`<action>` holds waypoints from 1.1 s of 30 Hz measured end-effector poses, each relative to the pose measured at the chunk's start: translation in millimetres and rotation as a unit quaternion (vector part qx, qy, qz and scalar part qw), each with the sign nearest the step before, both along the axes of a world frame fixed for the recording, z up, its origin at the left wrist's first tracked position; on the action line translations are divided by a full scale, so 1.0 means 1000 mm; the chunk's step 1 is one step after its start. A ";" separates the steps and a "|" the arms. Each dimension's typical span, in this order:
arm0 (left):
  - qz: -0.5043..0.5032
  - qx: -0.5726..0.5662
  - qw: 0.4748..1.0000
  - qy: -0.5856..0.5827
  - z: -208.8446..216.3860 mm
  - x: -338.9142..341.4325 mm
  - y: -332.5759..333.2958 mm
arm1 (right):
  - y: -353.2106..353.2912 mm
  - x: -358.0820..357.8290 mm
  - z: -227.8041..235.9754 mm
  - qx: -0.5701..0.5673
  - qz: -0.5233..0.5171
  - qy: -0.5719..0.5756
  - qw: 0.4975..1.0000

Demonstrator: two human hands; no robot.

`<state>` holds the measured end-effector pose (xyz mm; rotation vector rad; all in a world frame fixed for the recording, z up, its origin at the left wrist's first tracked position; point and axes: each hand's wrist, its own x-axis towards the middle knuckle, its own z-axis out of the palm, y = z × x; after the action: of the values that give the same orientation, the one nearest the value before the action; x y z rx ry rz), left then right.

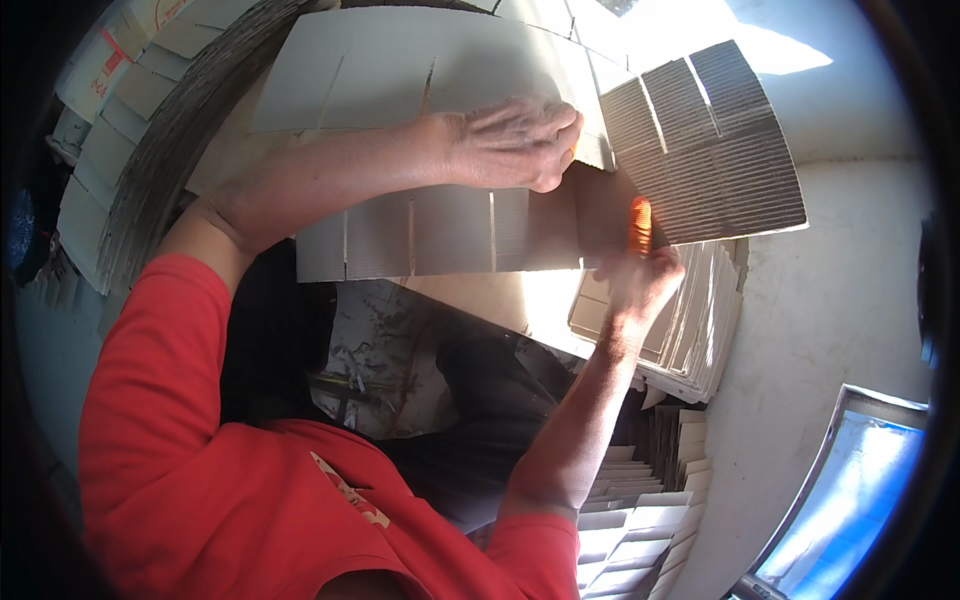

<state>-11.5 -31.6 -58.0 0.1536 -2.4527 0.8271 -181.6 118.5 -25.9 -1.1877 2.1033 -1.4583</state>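
My left hand (515, 145) is curled closed at the right end of a pale slotted cardboard sheet (375, 75); a bit of orange shows at its fingertips. Just below that wrist lies another slotted cardboard sheet (450, 235), its right end in shadow. My right hand (645, 280), slightly blurred, is closed at this shaded end, its fingers partly hidden. An orange ribbed finger cover (640, 225) on it points upward. Beside it, a grey-brown corrugated sheet (720, 140) with two slots slants up to the right; whether the hand touches it I cannot tell.
Under the right wrist is a stack of cardboard sheets (690, 320). More slotted cardboard (640, 530) is piled below, right of my red sleeve. A long row of cardboard pieces (160, 150) curves along the left. A white wall (800, 300) and a blue panel (845, 500) stand right.
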 end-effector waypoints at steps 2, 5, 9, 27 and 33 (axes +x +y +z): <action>-0.007 -0.004 1.000 -0.029 0.005 0.001 0.003 | 0.008 -0.003 0.001 -0.111 -0.025 0.039 0.993; 0.003 -0.062 0.998 -0.023 0.005 0.004 0.005 | 0.002 0.014 0.022 -0.088 -0.040 0.031 0.995; -0.010 -0.086 0.995 -0.051 -0.007 -0.003 0.037 | -0.003 0.019 0.013 -0.115 -0.082 0.009 0.990; 0.104 0.175 0.977 0.061 -0.024 -0.071 -0.130 | -0.011 0.014 -0.007 -0.064 -0.063 -0.018 0.996; -0.018 0.239 0.965 0.107 -0.029 -0.066 -0.121 | -0.013 0.016 -0.003 -0.068 -0.072 -0.023 0.995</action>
<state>-77.1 -152.7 -87.1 0.3531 -2.3925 0.1765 -165.7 105.5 -29.1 -1.0553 2.1260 -1.7017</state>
